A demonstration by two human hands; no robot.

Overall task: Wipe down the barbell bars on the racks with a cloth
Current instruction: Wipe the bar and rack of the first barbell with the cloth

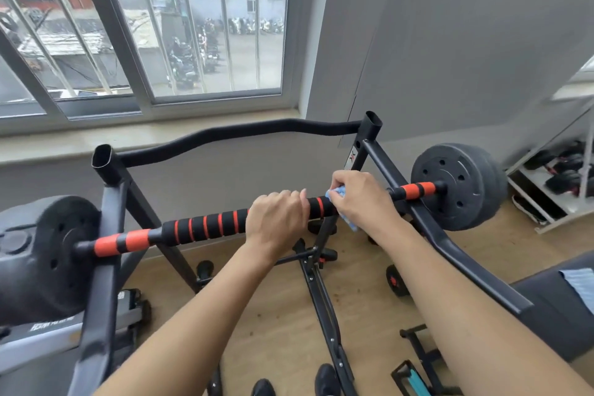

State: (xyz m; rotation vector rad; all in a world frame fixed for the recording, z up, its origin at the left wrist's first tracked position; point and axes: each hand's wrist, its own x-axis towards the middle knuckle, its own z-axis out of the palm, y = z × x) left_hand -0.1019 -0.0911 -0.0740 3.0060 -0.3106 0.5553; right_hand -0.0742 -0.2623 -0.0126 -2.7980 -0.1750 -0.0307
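Observation:
A barbell bar (205, 225) with black foam and orange stripes lies across a black rack (106, 283), running from lower left to upper right. Black weight plates sit on its left end (48, 254) and right end (459, 186). My left hand (276, 219) is wrapped over the bar near its middle. Just to the right, my right hand (363, 199) presses a blue cloth (336, 194) around the bar; most of the cloth is hidden under my fingers, with a corner hanging below.
The rack's curved top bar (241, 135) runs beneath a window sill (64, 145). A grey wall stands at right, with a white shelf of dumbbells (559, 177). A dark bench with another blue cloth (578, 286) is at lower right. Rack legs and small equipment crowd the wooden floor.

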